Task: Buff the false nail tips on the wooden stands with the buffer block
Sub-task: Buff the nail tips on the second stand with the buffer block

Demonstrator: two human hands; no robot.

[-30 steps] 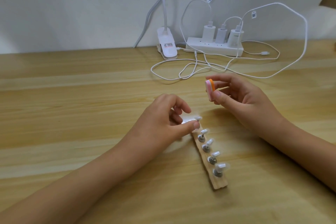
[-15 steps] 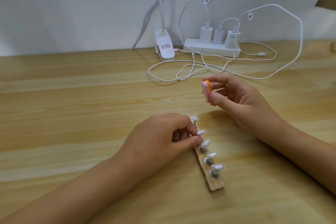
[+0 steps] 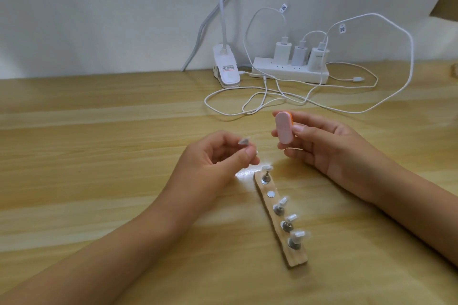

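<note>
Now left hand (image 3: 213, 163) with nail-tip stand (image 3: 244, 141), right hand (image 3: 329, 148) with buffer block (image 3: 283, 129)

The worktop (image 3: 99, 131) is light wood with a clear grain and a soft sheen; a bright glare lies on it just beside the far end of the wooden stand (image 3: 295, 257). The stand is bare, matt wood, with shiny metal discs (image 3: 271, 193) set in a row. The nail tips (image 3: 298, 234) on it look like translucent, glossy plastic. The buffer block (image 3: 283, 130) in the right hand (image 3: 329, 148) has a matt pink face and an orange layer behind it. The small peg (image 3: 244, 141) pinched by the left hand (image 3: 215, 161) is greyish and blurred. The power strip (image 3: 290, 72), the chargers (image 3: 282, 50) and the lamp clip (image 3: 226, 72) are smooth white plastic. The cables (image 3: 358, 79) are smooth and white. The wall (image 3: 99, 7) is matt.
</note>
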